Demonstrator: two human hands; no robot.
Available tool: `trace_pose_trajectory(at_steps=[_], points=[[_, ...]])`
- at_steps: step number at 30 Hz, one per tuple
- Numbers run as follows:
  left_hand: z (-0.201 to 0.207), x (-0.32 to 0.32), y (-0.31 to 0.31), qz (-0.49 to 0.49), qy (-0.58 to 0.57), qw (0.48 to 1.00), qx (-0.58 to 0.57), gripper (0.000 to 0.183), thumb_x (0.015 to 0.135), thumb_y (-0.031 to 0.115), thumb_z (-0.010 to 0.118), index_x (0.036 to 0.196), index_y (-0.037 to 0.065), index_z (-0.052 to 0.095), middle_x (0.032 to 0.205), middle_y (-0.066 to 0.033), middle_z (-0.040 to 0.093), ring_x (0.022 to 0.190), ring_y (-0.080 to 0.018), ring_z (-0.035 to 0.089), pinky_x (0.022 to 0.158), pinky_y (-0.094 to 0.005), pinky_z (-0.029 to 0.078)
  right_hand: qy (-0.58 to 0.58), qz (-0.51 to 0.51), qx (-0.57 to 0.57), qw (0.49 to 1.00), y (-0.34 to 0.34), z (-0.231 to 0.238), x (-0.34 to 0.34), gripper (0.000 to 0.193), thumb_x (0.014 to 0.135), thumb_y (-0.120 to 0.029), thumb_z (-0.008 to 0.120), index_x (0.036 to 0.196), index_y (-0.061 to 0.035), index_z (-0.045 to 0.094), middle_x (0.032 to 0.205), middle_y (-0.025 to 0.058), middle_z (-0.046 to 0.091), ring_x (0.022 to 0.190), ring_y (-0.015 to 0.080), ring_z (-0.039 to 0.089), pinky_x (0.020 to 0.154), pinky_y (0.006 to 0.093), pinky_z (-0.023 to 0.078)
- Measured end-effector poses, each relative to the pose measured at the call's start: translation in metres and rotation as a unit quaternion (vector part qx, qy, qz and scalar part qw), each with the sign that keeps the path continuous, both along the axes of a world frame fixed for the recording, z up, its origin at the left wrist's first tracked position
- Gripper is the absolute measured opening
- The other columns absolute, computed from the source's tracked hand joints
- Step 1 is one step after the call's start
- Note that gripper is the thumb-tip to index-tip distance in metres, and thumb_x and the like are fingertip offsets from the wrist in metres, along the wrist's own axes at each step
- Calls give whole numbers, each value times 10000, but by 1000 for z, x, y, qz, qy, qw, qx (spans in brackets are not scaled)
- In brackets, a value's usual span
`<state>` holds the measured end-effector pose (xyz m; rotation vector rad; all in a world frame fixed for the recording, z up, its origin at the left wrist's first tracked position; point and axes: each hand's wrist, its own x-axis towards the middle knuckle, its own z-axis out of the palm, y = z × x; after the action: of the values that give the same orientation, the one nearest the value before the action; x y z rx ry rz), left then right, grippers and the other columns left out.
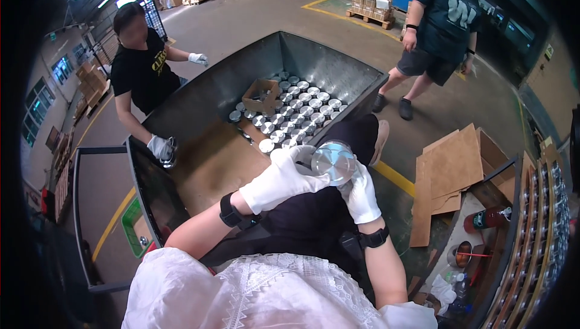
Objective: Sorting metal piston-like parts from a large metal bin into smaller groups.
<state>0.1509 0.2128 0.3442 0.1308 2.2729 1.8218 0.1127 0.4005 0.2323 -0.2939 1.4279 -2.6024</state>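
Observation:
Between my two white-gloved hands is a shiny round metal part (334,163), its flat machined face tilted up toward me. My left hand (289,175) grips its left edge, with the thumb along the lower side. Fingers of my right hand (362,195) are closed around its right and lower side. Beyond my hands, inside a large dark metal bin (211,78), several similar round metal parts (296,111) stand in rows. A small open cardboard box (261,96) sits among them, with small contents I cannot make out.
A co-worker (145,57) at the bin's left side has a gloved hand on a metal piece (170,153). Another person (444,27) stands at the far right. Flattened cardboard (450,169), a red bottle (483,219) and racked metal parts (538,232) are to my right. A green basket (134,226) lies left.

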Motion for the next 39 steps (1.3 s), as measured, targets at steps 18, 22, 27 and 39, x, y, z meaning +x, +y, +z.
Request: trace_pose_trajectory(at_steps=[18,22,27,39], points=[[-66,-93,-51,-71,-164,970,164,599,987,421,604,1401,1,499,1310,-91,606,1159,-144,569,1008,-316,455,-178,118,-14,977,-32,8,-71,294,1012,-276,529,1165,-33,595,884,-21,620,635,46,514,539,182,406],[-61,-117,-55,10,-184,972,144,819,840,357,809,1435,-45,416,1244,-137,648,1133,-158,605,983,-296,475,-188,148,80,968,-21,9,-102,336,1017,-281,514,1216,-30,618,920,-9,643,765,41,613,612,175,491],[-81,-136,-65,-85,-211,950,215,688,859,158,796,1413,-59,450,1333,-135,595,1217,-162,559,1053,-320,445,37,290,391,873,-2,19,-142,268,960,-72,532,1187,-4,657,1132,99,667,1068,171,626,934,302,479],[-91,-136,-45,44,-250,916,311,401,896,217,762,1192,-32,655,1048,-61,705,938,-109,670,837,-244,540,-192,112,296,929,9,4,-129,454,1058,-425,453,1174,-8,592,929,44,620,728,98,592,638,257,500]])
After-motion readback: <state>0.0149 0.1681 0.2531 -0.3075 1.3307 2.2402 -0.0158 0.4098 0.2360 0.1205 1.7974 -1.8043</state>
